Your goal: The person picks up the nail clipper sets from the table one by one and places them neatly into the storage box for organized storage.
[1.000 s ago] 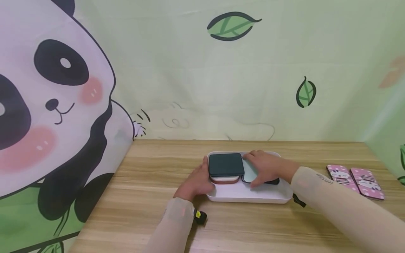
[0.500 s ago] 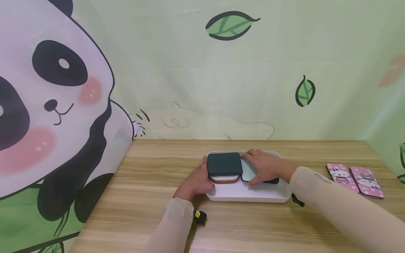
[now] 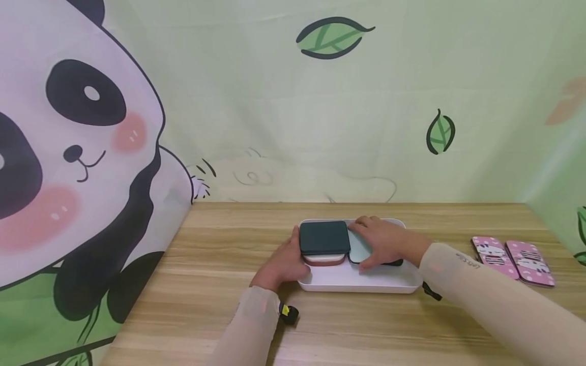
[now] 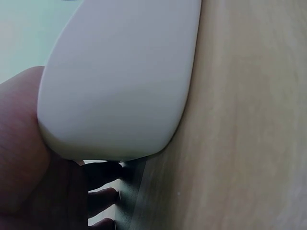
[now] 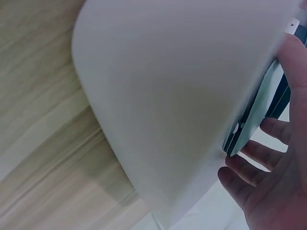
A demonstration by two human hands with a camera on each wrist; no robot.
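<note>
A white tray (image 3: 357,282) sits on the wooden table, holding flat wallets. At its left end my left hand (image 3: 283,262) grips the end wall, thumb at the near corner and fingers along the outside; the left wrist view shows fingertips low by the table. My right hand (image 3: 386,241) reaches over the right part and holds a pale mint wallet (image 3: 359,249) by its edges, fingers at the far side and thumb at the near side. Something black shows beneath that wallet. Left of it, a dark green wallet (image 3: 324,237) lies on a white and reddish-brown one (image 3: 323,263).
Two pink patterned wallets (image 3: 531,262) lie side by side on the table, right of the tray and beyond the right forearm. A pale green backdrop (image 3: 265,101) with a panda and leaves rises behind the table. Black straps are at both wrists.
My right hand and the mint wallet have shifted very slightly left, close against the dark green wallet. My left hand keeps its place on the tray.
</note>
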